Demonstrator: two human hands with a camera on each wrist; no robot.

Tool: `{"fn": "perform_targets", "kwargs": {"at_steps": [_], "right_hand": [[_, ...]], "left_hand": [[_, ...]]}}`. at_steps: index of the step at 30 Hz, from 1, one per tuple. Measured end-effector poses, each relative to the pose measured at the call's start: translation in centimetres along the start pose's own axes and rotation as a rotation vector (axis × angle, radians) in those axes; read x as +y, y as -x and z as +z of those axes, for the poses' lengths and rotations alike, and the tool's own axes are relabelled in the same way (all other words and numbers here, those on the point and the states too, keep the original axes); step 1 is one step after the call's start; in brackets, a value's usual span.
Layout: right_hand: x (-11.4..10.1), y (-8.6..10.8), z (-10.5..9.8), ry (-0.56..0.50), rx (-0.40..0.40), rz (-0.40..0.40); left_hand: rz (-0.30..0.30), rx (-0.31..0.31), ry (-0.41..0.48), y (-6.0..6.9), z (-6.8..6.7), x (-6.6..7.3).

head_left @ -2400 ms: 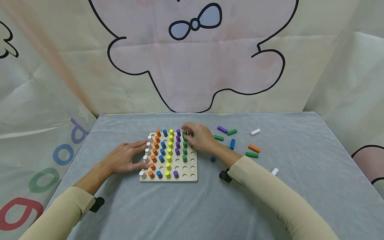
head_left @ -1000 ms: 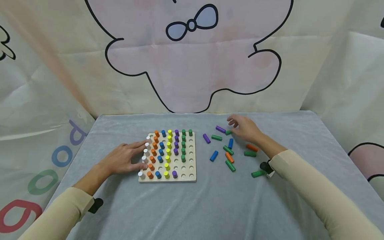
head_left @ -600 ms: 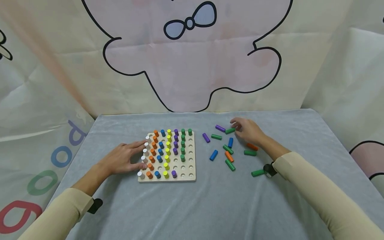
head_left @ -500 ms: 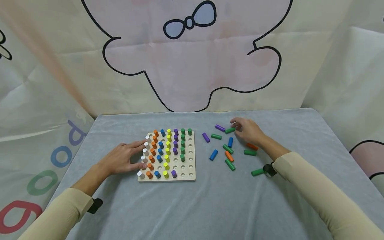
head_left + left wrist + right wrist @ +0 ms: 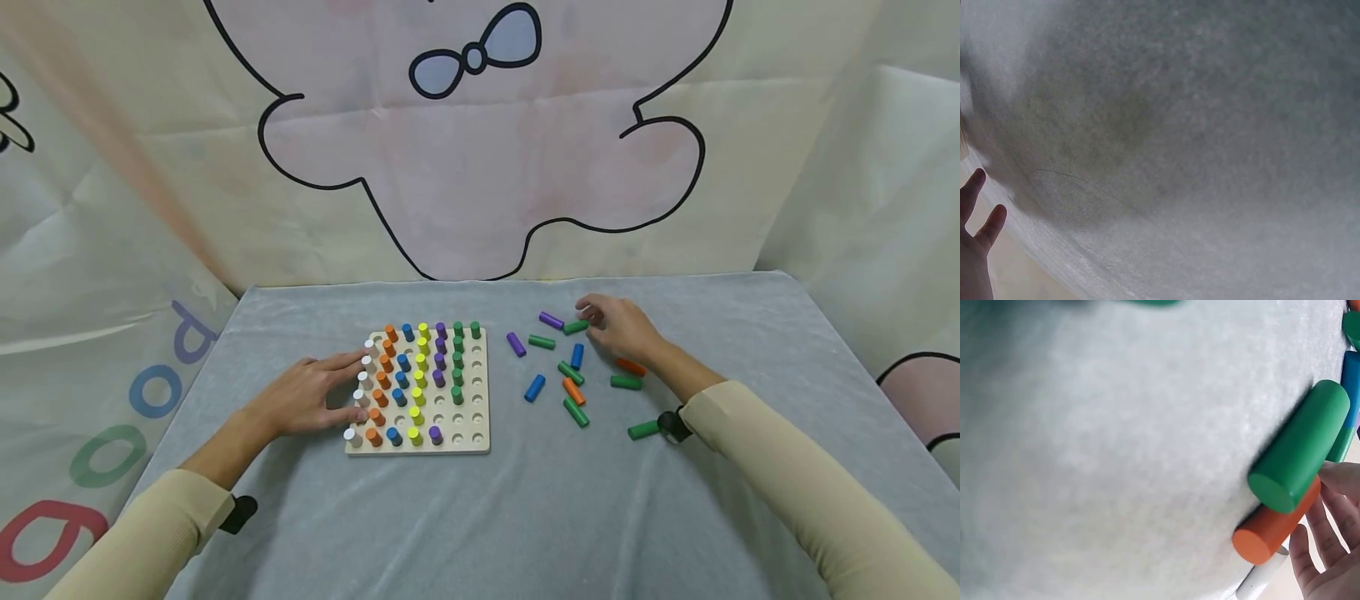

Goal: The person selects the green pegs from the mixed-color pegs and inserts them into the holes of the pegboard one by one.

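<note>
A pale pegboard stands left of centre in the head view, with upright rows of white, orange, blue, yellow, purple and green pegs. My left hand rests at its left edge, fingers extended and thumb spread near the lower white pegs. In the left wrist view only part of that hand shows. To the right, my right hand hovers low over the cloth, fingers loosely bent, beside a green peg. Nothing sits between thumb and fingers of the right hand in its wrist view.
Loose pegs lie right of the board: two purple ones, such as the purple peg, a blue peg, an orange peg and several green ones. A white peg lies beyond the right hand. Grey cloth covers the table.
My right hand has left the board's far right corner, where a green peg now stands in the last column, and moved right to the loose pegs. Lately it is still. The left hand has stayed.
</note>
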State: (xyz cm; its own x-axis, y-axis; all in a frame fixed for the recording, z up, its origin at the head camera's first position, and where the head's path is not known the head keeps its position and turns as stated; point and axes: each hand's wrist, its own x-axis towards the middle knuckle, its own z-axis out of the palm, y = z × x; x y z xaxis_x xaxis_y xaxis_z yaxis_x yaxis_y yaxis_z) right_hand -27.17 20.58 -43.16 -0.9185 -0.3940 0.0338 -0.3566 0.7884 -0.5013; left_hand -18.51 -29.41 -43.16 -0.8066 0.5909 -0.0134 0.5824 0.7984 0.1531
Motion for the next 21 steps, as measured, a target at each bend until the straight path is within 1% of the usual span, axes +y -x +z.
{"fn": "perform_targets", "kwargs": {"at_steps": [11, 16, 21], "right_hand": [[-0.1, 0.1, -0.2, -0.005, 0.002, 0.004], [-0.6, 0.1, -0.7, -0.003, -0.009, 0.015], [-0.9, 0.1, -1.4, 0.006, -0.011, 0.013]], "left_hand": [[-0.007, -0.004, -0.013, 0.0, 0.1, -0.1], [-0.007, 0.001, -0.012, 0.0, 0.1, 0.0], [-0.018, -0.008, -0.017, -0.1, 0.0, 0.0]]}}
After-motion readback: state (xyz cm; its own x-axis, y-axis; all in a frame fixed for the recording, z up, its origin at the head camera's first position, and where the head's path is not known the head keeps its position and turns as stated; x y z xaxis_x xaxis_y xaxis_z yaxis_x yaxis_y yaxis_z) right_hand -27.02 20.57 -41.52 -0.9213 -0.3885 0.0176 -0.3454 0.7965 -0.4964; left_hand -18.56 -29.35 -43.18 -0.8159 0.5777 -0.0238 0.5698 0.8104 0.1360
